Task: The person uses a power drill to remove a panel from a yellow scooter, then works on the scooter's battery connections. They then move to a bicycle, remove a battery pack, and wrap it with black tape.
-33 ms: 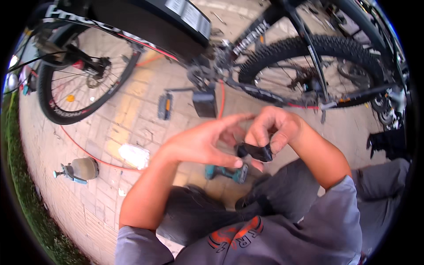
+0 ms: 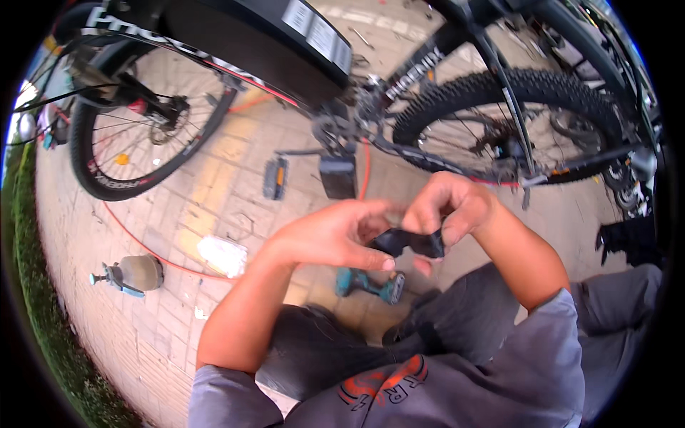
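Note:
Between my two hands is a short, black, flexible strip (image 2: 404, 241), twisted in its middle; its exact kind is not clear. My right hand (image 2: 457, 210) pinches its right end between thumb and fingers. At the other end, my left hand (image 2: 321, 234) has its fingers curled behind the strip, with the thumb stretched out below. Some of the left fingers are blurred and partly hidden. Beyond my hands stands a bicycle with a dark frame (image 2: 421, 68), its black pedal (image 2: 274, 178) and a dark box-shaped part (image 2: 337, 176) nearest to them.
A teal cordless drill (image 2: 369, 284) lies on the paving below my hands. Further left are a pump sprayer (image 2: 135, 273), a white packet (image 2: 222, 255) and an orange hose (image 2: 135, 239). The front wheel (image 2: 83, 153) and rear wheel (image 2: 421, 118) border the space. Another person's grey trouser leg (image 2: 621, 307) is at my right.
The black strip now shows longer and more stretched between my hands, reaching further into the left one. The whole view has shifted slightly, so the bicycle sits a little lower and further right.

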The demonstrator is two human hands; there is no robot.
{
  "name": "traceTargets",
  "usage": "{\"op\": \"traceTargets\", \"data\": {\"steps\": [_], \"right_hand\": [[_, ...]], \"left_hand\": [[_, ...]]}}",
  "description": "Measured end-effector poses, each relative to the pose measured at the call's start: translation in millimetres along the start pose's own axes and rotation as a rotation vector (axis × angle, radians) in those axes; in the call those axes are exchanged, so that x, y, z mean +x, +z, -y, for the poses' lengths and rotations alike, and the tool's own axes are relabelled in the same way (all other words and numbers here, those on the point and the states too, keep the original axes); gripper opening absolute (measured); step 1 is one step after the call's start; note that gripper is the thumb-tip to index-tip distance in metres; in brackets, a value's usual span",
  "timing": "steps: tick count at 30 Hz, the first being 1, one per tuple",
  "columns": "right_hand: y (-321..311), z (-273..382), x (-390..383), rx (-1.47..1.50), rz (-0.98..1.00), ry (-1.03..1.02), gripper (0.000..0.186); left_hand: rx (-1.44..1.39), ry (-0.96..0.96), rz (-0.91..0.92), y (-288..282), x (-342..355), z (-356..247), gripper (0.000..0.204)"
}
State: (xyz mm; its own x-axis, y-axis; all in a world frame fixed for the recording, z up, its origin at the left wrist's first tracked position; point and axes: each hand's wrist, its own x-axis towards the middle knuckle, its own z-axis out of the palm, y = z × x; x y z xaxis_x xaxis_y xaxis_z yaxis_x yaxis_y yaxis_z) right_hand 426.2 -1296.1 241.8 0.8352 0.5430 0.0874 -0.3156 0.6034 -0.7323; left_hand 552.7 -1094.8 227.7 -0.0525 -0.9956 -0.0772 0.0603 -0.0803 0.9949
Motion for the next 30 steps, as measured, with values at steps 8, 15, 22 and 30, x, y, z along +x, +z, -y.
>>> {"op": "traceTargets", "data": {"steps": [8,15,22,30], "right_hand": [[41,96,84,-1.142,-0.698,-0.001,0.020],[52,109,205,-2.181,-0.757,-0.720,0.024],[42,109,216,-2.380,-0.959,-0.953,0.022],[12,50,139,-1.859,-1.149,-0.750,0.044]], "left_hand": [[-0.031,-0.015,-0.550,-61,-64,-31,0.015],[0.161,0.277,-1.120,-120,-102,-16,0.030],[0.340,0.172,-1.286,-167,-84,-6,0.033],[0.728,-0.155,-1.748,-171,-97,81,0.043]]}}
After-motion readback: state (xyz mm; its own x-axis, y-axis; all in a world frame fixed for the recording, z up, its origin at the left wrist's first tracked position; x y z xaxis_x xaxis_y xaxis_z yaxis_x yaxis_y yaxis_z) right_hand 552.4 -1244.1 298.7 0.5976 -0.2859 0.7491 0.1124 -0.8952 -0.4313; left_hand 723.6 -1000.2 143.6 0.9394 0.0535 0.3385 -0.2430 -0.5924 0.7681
